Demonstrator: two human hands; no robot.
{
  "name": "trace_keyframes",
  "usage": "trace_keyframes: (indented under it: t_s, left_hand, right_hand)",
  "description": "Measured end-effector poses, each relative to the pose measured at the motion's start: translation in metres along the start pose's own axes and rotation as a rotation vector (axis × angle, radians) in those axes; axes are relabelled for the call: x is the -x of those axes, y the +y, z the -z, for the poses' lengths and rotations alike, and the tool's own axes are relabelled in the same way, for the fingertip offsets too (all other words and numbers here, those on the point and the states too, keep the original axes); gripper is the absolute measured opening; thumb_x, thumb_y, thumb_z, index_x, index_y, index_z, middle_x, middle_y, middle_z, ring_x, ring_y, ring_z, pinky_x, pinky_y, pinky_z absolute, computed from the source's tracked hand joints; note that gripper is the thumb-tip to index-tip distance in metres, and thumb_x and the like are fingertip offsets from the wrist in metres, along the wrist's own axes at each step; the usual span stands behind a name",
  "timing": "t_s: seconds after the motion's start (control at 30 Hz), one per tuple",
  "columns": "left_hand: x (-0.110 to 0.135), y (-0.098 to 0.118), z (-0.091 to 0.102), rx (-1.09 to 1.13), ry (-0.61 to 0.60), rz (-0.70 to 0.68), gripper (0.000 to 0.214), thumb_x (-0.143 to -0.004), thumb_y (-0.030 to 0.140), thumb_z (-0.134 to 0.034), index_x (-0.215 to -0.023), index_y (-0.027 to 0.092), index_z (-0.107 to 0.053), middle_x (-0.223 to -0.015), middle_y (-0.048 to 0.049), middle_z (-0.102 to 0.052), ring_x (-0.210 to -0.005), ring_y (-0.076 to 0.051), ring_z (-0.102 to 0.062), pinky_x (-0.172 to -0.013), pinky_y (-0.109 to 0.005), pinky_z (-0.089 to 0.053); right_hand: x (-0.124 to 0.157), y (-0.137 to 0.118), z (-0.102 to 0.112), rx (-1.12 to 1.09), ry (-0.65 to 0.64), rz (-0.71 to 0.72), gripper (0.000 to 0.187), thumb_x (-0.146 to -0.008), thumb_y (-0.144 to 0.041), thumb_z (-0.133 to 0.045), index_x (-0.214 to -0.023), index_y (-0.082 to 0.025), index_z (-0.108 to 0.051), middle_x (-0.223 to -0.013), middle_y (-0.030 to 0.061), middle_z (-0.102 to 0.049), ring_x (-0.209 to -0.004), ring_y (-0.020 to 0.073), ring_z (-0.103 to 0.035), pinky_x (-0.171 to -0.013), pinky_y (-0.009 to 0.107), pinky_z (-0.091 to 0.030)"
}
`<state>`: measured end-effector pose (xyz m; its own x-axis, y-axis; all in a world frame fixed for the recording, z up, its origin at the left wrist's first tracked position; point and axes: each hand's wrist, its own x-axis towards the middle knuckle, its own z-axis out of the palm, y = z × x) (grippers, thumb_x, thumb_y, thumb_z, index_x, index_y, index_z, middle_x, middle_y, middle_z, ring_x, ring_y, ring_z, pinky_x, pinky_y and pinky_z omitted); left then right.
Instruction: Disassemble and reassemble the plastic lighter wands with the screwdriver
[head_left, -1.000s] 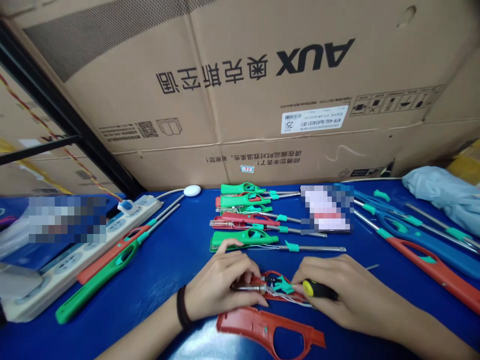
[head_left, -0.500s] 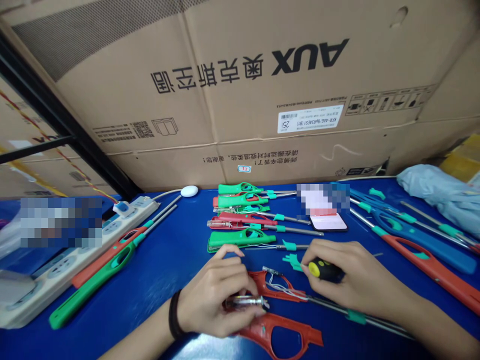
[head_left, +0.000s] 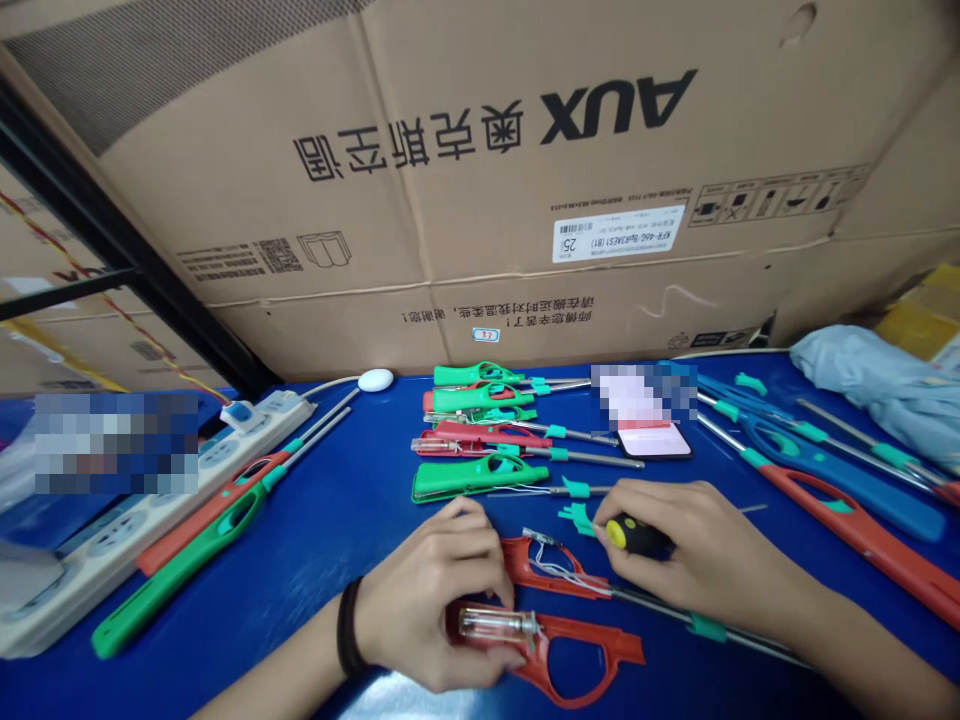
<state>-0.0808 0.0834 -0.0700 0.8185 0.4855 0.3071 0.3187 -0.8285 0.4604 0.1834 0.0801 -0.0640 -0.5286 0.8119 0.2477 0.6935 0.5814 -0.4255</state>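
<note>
My left hand grips a red lighter shell half close to the table's front, fingers curled round its handle end. A clear fuel tank lies inside that half. Just beyond it is the other red shell half, with white wires and a long metal tube that bears a teal collar. My right hand is closed round a screwdriver with a black and yellow handle. Its thumb and fingertips pinch a small teal trigger above the blue table. The screwdriver's shaft is mostly hidden.
Several green and red lighters lie in a row behind my hands, beside a phone. Blue and red lighters are at the right. A power strip and a green lighter lie left. Cardboard stands behind.
The fuel tank, earlier between my left fingers, now lies in the red shell half, which my left hand grips. My right hand has moved slightly left with the screwdriver and trigger.
</note>
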Motion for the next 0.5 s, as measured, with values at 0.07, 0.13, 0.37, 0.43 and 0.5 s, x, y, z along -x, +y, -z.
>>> trace_keyframes:
  t_s: [0.07, 0.13, 0.37, 0.43, 0.5]
  left_hand:
    - [-0.0002, 0.001, -0.0016, 0.032, -0.017, -0.021, 0.011, -0.074, 0.029, -0.061, -0.081, 0.02, -0.063, -0.067, -0.0008, -0.064, -0.062, -0.015, -0.054, -0.074, -0.033, -0.041]
    - [0.0006, 0.0023, -0.0033, 0.056, -0.03, -0.04, 0.011, -0.076, 0.028, -0.06, -0.083, 0.021, -0.064, -0.066, -0.0004, -0.065, -0.061, -0.015, -0.055, -0.071, -0.033, -0.042]
    - [0.005, 0.006, -0.007, 0.107, -0.021, -0.077, 0.012, -0.076, 0.026, -0.06, -0.085, 0.02, -0.064, -0.066, -0.0008, -0.068, -0.059, -0.015, -0.058, -0.067, -0.031, -0.044]
    - [0.0047, 0.005, -0.0053, 0.077, 0.023, -0.067, 0.011, -0.075, 0.024, -0.06, -0.084, 0.02, -0.064, -0.066, -0.0006, -0.067, -0.059, -0.015, -0.057, -0.072, -0.032, -0.045]
    - [0.0042, 0.0034, -0.0027, 0.009, 0.056, -0.055, 0.01, -0.074, 0.023, -0.061, -0.083, 0.019, -0.064, -0.065, -0.0001, -0.066, -0.059, -0.014, -0.056, -0.078, -0.035, -0.044]
  right_hand:
    - [-0.0011, 0.0001, 0.0, 0.003, -0.026, -0.024, 0.012, -0.075, -0.013, -0.054, -0.077, -0.024, -0.059, -0.073, -0.0047, -0.064, -0.061, 0.011, -0.058, -0.058, 0.021, -0.041]
    - [-0.0027, 0.0002, -0.0004, 0.003, -0.077, -0.05, 0.012, -0.076, -0.013, -0.054, -0.076, -0.024, -0.059, -0.073, -0.0049, -0.064, -0.062, 0.0112, -0.057, -0.058, 0.021, -0.04]
    - [-0.0037, -0.0002, -0.0045, -0.003, -0.179, -0.044, 0.015, -0.074, -0.009, -0.052, -0.075, -0.023, -0.058, -0.073, -0.0037, -0.063, -0.066, 0.0129, -0.057, -0.06, 0.021, -0.038]
    - [-0.0027, -0.0003, -0.0047, -0.002, -0.179, -0.049, 0.014, -0.074, -0.009, -0.052, -0.075, -0.023, -0.057, -0.074, -0.0035, -0.063, -0.066, 0.0132, -0.056, -0.06, 0.022, -0.038]
    - [-0.0019, -0.0002, -0.0043, 0.002, -0.182, -0.059, 0.014, -0.075, -0.009, -0.052, -0.076, -0.023, -0.057, -0.074, -0.0035, -0.063, -0.066, 0.0134, -0.056, -0.06, 0.022, -0.038]
